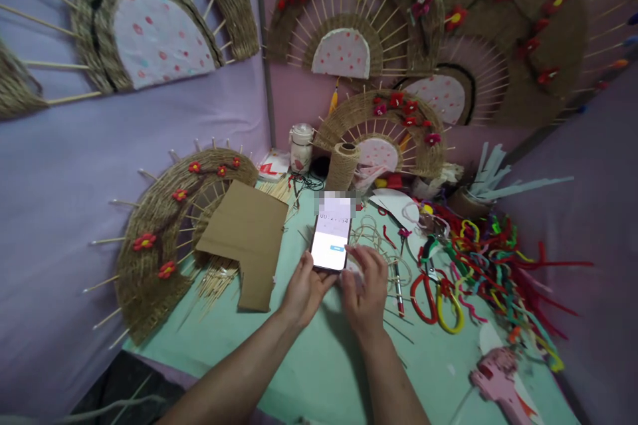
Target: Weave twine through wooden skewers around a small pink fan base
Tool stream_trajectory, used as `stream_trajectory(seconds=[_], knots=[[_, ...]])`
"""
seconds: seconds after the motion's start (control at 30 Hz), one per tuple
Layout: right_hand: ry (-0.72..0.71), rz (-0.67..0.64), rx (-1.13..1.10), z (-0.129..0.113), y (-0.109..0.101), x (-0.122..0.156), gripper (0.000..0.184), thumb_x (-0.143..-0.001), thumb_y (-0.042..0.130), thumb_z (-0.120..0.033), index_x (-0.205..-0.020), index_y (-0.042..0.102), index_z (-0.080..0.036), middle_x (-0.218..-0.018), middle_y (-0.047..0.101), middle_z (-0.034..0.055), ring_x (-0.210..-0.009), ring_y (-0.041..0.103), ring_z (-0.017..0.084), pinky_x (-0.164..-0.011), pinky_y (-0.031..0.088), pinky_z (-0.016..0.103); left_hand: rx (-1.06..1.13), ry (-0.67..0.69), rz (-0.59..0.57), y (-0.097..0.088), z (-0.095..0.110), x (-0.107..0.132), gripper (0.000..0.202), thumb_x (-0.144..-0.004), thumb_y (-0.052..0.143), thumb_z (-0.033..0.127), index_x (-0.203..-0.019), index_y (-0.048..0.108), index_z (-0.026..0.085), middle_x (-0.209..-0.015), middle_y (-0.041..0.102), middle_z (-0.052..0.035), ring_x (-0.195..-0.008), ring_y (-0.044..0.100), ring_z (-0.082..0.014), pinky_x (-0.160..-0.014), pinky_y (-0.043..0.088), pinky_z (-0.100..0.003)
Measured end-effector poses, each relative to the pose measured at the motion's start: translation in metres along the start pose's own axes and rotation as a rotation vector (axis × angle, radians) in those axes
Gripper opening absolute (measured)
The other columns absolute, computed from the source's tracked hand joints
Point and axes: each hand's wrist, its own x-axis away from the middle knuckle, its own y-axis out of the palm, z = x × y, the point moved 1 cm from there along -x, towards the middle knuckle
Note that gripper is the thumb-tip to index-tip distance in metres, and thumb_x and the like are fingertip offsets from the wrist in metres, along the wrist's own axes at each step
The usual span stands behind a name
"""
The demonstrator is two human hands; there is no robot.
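Note:
A smartphone (331,234) with a lit screen showing timer digits is held above the middle of the table. My left hand (305,289) is closed around its lower left side, thumb along the edge and fingers underneath. Beside the phone's lower right corner is my right hand (366,282), its fingers bent but apart. One fingertip is at the screen's right edge, close to a small blue button; whether it touches the glass I cannot tell. Behind that hand lie loops of twine (371,236) and a red and silver pen (399,289).
Left are a cardboard piece (249,229), thin sticks (216,279) and a twine fan (149,246). At right lie scissors (433,289), tangled pipe cleaners (498,265) and a pink glue gun (501,382). Behind stand a twine spool (341,166) and a jar (301,149).

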Motion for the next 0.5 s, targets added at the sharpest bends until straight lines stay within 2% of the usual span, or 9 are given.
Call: stream_trajectory(seconds=[0.07, 0.17, 0.3, 0.5], knots=[[-0.084, -0.073, 0.096, -0.0005, -0.0001, 0.0004, 0.04, -0.086, 0.051, -0.024, -0.126, 0.05, -0.021, -0.118, 0.057, 0.0109, -0.124, 0.041, 0.027, -0.1, 0.037, 0.048, -0.011, -0.011, 0.015, -0.0003, -0.0001, 0.0, 0.047, -0.086, 0.053, 0.042, -0.128, 0.052, 0.02, -0.128, 0.058, -0.0148, -0.118, 0.054, -0.0261, -0.101, 0.041, -0.043], [-0.115, -0.098, 0.211, -0.0023, 0.0004, -0.0003, 0.038, -0.087, 0.051, -0.027, -0.125, 0.053, -0.021, -0.128, 0.05, 0.0126, -0.126, 0.04, 0.028, -0.101, 0.034, 0.049, -0.016, -0.025, 0.028, -0.0001, 0.0005, 0.0, 0.045, -0.087, 0.052, 0.041, -0.126, 0.054, 0.02, -0.13, 0.057, -0.0145, -0.118, 0.054, -0.0259, -0.1, 0.043, -0.042], [-0.14, -0.08, 0.264, -0.0034, 0.0009, -0.0013, 0.036, -0.09, 0.047, -0.028, -0.124, 0.052, -0.021, -0.13, 0.049, 0.0123, -0.127, 0.04, 0.028, -0.102, 0.031, 0.051, 0.006, -0.022, 0.017, 0.0005, 0.0013, 0.0009, 0.045, -0.088, 0.051, 0.04, -0.127, 0.052, 0.018, -0.129, 0.058, -0.015, -0.117, 0.054, -0.0251, -0.1, 0.042, -0.042], [-0.125, -0.026, 0.216, 0.0003, -0.0005, 0.0004, 0.035, -0.09, 0.047, -0.027, -0.124, 0.052, -0.02, -0.129, 0.05, 0.013, -0.126, 0.04, 0.028, -0.102, 0.031, 0.052, 0.029, 0.004, 0.026, 0.0005, 0.0021, 0.0012, 0.045, -0.088, 0.051, 0.039, -0.127, 0.05, 0.017, -0.12, 0.063, -0.0144, -0.112, 0.058, -0.0243, -0.102, 0.039, -0.045]])
